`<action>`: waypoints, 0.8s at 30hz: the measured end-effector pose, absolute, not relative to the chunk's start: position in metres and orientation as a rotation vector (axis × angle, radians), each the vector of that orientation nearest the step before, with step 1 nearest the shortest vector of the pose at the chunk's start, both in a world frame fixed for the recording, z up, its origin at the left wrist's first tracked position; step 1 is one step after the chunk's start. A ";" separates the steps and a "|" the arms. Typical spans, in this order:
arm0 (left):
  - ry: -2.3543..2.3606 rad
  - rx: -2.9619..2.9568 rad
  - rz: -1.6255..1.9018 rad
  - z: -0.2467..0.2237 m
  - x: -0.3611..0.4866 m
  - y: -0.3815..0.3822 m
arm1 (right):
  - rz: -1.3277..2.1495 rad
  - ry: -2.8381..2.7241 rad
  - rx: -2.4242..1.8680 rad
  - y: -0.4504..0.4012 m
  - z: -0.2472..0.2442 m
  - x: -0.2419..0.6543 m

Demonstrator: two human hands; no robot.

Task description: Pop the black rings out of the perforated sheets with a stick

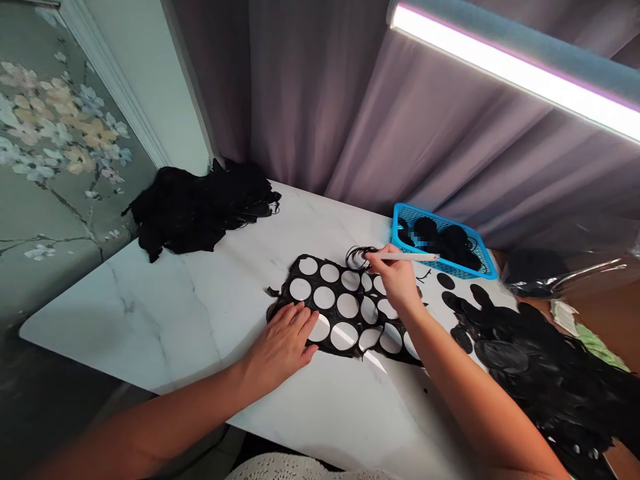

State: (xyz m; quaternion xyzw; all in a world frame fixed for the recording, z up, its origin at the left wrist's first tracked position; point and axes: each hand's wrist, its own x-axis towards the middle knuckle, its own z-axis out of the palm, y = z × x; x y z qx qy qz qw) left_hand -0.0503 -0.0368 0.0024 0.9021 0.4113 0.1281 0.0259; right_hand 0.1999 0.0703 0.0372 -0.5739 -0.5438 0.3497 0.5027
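A thin black sheet point(334, 317) with rows of round holes lies on the white marbled table point(185, 293), which shows through the holes. My left hand point(289, 337) rests flat on the sheet's near left part, fingers stretched out. Over the far edge, my right hand point(399, 280) grips a slim white stick point(407, 256) that points to the right. Thin curled black strands point(355, 255) are beside the fingertips of that hand; whether they are pinched I cannot tell. The sheet's right part is partly hidden by my right forearm.
A blue basket point(489, 261) holding black round pieces stands behind my right hand. Black discs and scraps point(540, 360) spread over the right side. A black heap point(190, 210) lies at the far left corner. A lit tube lamp point(500, 60) hangs overhead, before a curtain point(310, 93).
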 end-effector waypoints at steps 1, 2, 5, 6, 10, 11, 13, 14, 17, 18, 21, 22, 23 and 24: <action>1.270 2.793 0.394 0.003 -0.050 -0.037 | 0.800 -1.309 -1.383 0.076 0.039 0.204; 1.270 2.798 0.392 0.003 -0.050 -0.037 | 0.789 -1.341 -1.379 0.078 0.040 0.206; 1.289 2.795 0.386 0.005 -0.049 -0.037 | 0.934 -1.554 -1.369 0.065 0.033 0.195; 1.298 2.787 0.386 0.006 -0.049 -0.037 | 1.003 -1.625 -1.349 0.056 0.029 0.188; 1.311 2.738 0.375 0.007 -0.048 -0.037 | 1.170 -1.784 -1.303 0.023 0.015 0.165; 1.311 2.730 0.367 0.007 -0.048 -0.037 | 1.187 -1.799 -1.309 0.018 0.013 0.162; 1.307 2.721 0.345 0.008 -0.049 -0.037 | 1.208 -1.807 -1.324 0.013 0.010 0.159; 1.304 2.721 0.337 0.008 -0.049 -0.036 | 1.210 -1.801 -1.329 0.013 0.010 0.158; 1.293 2.720 0.334 0.009 -0.049 -0.036 | 1.183 -1.792 -1.335 0.014 0.010 0.158; 1.291 2.718 0.335 0.009 -0.049 -0.036 | 1.158 -1.799 -1.334 0.015 0.010 0.157; 1.293 2.719 0.329 0.008 -0.048 -0.037 | 1.083 -1.837 -1.331 0.014 0.009 0.156; 1.294 2.722 0.326 0.008 -0.048 -0.037 | 1.053 -1.850 -1.333 0.013 0.008 0.155; 1.293 2.725 0.324 0.008 -0.049 -0.037 | 1.013 -1.873 -1.335 0.011 0.007 0.154; 1.295 2.727 0.325 0.007 -0.049 -0.037 | 0.952 -1.910 -1.337 0.009 0.005 0.153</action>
